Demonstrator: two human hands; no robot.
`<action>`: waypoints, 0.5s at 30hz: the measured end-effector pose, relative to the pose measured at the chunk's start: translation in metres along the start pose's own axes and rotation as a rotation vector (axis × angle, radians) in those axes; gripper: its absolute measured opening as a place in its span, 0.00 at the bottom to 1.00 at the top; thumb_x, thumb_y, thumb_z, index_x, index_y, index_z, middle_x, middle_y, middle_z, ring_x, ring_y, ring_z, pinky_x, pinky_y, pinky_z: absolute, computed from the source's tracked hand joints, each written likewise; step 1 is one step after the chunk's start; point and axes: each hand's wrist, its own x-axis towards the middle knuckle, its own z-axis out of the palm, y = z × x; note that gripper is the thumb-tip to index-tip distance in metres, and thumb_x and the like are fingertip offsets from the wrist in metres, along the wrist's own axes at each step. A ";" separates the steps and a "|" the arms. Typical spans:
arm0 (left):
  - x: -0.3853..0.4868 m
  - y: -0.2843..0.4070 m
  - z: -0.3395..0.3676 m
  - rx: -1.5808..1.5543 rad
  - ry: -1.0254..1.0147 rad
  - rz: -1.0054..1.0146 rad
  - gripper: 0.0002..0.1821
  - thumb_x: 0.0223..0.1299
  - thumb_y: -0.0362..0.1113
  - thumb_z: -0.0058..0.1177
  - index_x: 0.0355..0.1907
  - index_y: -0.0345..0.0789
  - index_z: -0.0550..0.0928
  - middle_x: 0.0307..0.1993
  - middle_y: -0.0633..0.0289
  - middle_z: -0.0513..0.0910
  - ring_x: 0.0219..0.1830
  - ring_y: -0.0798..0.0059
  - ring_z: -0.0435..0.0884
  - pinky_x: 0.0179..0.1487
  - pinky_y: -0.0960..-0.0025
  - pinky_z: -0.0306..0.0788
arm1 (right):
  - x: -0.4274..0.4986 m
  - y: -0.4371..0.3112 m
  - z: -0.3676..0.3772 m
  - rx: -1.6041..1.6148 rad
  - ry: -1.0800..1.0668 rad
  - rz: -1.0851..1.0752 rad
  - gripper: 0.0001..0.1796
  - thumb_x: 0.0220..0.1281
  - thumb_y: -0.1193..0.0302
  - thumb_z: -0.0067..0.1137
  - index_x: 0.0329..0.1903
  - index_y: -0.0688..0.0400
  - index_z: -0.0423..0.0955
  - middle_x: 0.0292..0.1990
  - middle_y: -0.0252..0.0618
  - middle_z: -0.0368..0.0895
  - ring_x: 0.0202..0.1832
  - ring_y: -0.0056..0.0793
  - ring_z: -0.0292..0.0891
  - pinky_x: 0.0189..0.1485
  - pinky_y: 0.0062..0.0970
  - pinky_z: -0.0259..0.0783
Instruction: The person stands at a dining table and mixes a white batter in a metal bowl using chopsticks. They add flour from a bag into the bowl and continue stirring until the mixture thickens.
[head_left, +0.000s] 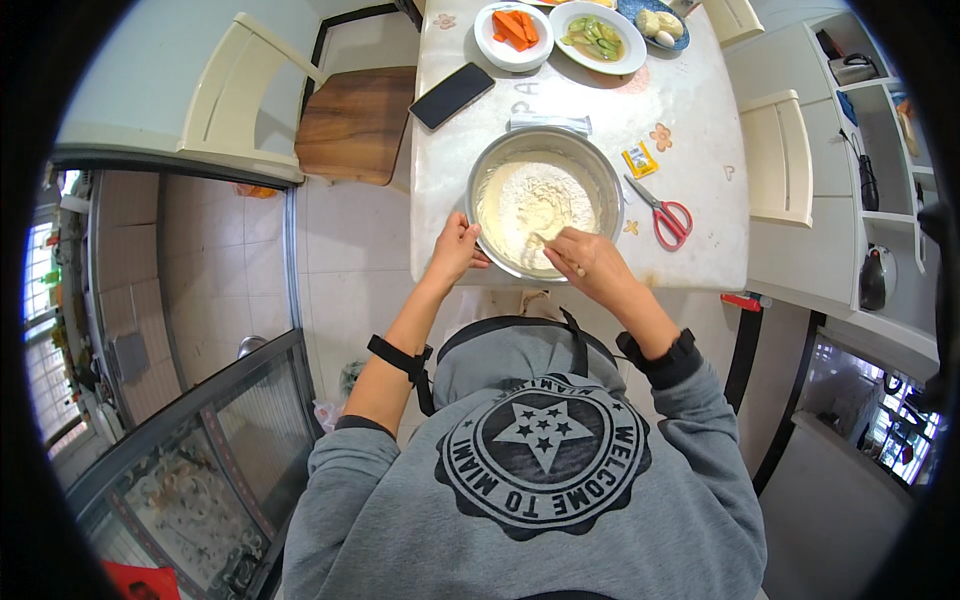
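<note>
A steel mixing bowl (609, 225) sits near the front edge of the table, holding white flour (517, 184) with a wetter, clumped patch in the middle. My left hand (456, 249) grips the bowl's rim at the lower left, thumb near the top and fingers against the outer wall. Over the bowl's lower right, my right hand (589, 259) is closed around a thin utensil, perhaps chopsticks or a spoon; its tip (537, 240) reaches into the flour. Most of the utensil is hidden by the fingers.
Right of the bowl lie red-handled scissors (671, 223) and a yellow sachet (640, 160). Behind it are a flat packet (551, 124) and a black smartphone (452, 96). Farther back stand carrots in a white bowl (517, 60), a plate of green slices (600, 67) and a blue plate (679, 43).
</note>
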 end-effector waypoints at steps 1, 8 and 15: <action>0.000 -0.001 0.000 0.003 -0.006 0.001 0.09 0.68 0.37 0.39 0.40 0.34 0.62 0.29 0.59 0.74 0.23 0.74 0.80 0.25 0.74 0.78 | 0.000 0.000 0.000 0.001 0.158 0.049 0.09 0.59 0.69 0.54 0.26 0.61 0.74 0.24 0.44 0.73 0.27 0.45 0.73 0.29 0.37 0.69; 0.002 -0.002 -0.001 -0.003 -0.012 -0.011 0.09 0.68 0.38 0.38 0.40 0.34 0.62 0.30 0.59 0.74 0.24 0.74 0.80 0.26 0.75 0.78 | 0.001 0.002 -0.002 -0.062 -0.070 0.078 0.07 0.58 0.71 0.54 0.30 0.62 0.75 0.25 0.44 0.74 0.27 0.45 0.74 0.29 0.36 0.70; 0.000 0.002 -0.001 0.021 -0.003 -0.018 0.08 0.68 0.38 0.38 0.39 0.34 0.62 0.29 0.59 0.74 0.24 0.75 0.80 0.26 0.74 0.78 | 0.003 0.007 -0.002 -0.172 0.005 0.214 0.07 0.59 0.72 0.54 0.29 0.62 0.75 0.26 0.45 0.75 0.29 0.44 0.74 0.31 0.35 0.71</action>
